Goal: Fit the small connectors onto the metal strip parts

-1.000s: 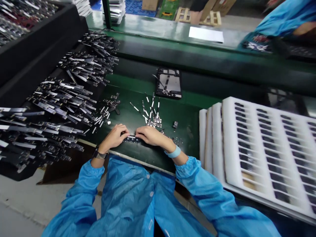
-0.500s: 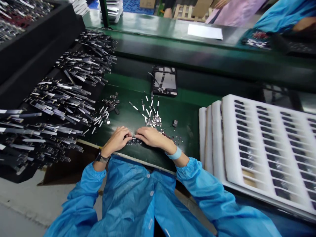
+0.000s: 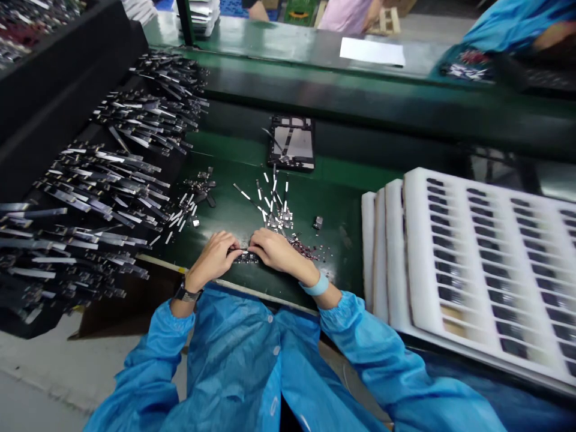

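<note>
My left hand [image 3: 215,255] and my right hand [image 3: 278,249] face each other near the front edge of the green table. Both are closed, with thumb and fingers pinching the two ends of a thin dark electronic part [image 3: 243,250]. Its exact kind is too small to make out. Just below it lies a small heap of dark parts [image 3: 246,258]. Beyond my right hand, flex cables with white strips [image 3: 279,217] fan out on the table. Beside that wrist are scattered tiny reddish and dark bits [image 3: 306,248].
Many flex cables [image 3: 112,180] lie in bunches along the black tray at left. A black frame with a grey panel [image 3: 292,144] sits at the back. White foam trays [image 3: 416,240] stand at right. A small block [image 3: 318,222] lies nearby. Other people are across the bench [image 3: 270,39].
The view has shifted slightly. My hands stay at the same spot, still pinching the part, with only small finger movement. A person in pink across the bench has moved left.
</note>
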Demonstrator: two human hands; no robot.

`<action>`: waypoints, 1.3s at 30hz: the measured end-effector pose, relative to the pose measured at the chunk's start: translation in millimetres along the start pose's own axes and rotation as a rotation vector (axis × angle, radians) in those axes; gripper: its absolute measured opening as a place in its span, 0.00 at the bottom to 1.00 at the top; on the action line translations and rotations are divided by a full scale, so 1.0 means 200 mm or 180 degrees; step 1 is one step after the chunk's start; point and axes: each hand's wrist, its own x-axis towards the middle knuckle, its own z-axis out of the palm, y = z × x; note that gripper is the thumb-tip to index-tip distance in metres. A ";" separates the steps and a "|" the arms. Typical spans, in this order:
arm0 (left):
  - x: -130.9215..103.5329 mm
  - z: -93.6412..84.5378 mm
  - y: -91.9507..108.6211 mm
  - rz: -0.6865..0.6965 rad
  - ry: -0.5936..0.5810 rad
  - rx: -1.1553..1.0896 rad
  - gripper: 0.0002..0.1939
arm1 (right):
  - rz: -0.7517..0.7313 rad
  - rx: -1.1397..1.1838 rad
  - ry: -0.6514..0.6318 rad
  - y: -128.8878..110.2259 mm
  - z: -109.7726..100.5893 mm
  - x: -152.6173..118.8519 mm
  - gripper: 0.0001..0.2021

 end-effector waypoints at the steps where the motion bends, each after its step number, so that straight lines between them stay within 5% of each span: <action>1: 0.00 0.01 0.01 -0.0009 0.0037 0.0050 0.05 | 0.0018 0.0000 -0.0004 0.00 0.00 0.00 0.09; 9: 0.00 0.08 0.03 -0.0104 0.0140 0.0041 0.04 | 0.0009 0.0128 0.0035 -0.01 -0.01 -0.02 0.10; 20: -0.03 0.04 0.07 0.0181 0.0104 0.0212 0.05 | -0.0248 0.0724 -0.0282 0.04 -0.06 0.03 0.10; 22: -0.07 0.04 0.11 0.0077 0.0571 0.0287 0.04 | -0.0102 0.0916 -0.0076 0.03 -0.06 0.02 0.10; 25: -0.15 0.05 0.18 -0.0412 0.2063 0.0143 0.14 | 0.0315 0.1281 0.0383 0.00 -0.07 -0.01 0.11; 28: -0.17 0.11 0.23 -0.1019 0.2944 -0.0818 0.19 | 0.0602 0.1719 0.0820 -0.04 -0.09 -0.02 0.13; 33: -0.02 0.20 0.29 -0.1133 0.2166 -0.2553 0.24 | 0.0689 0.2196 0.1215 -0.15 -0.14 0.02 0.18; 39: 0.16 0.15 0.34 -0.0973 0.2279 -0.3061 0.29 | 0.0425 0.2335 0.1278 -0.15 -0.23 0.08 0.21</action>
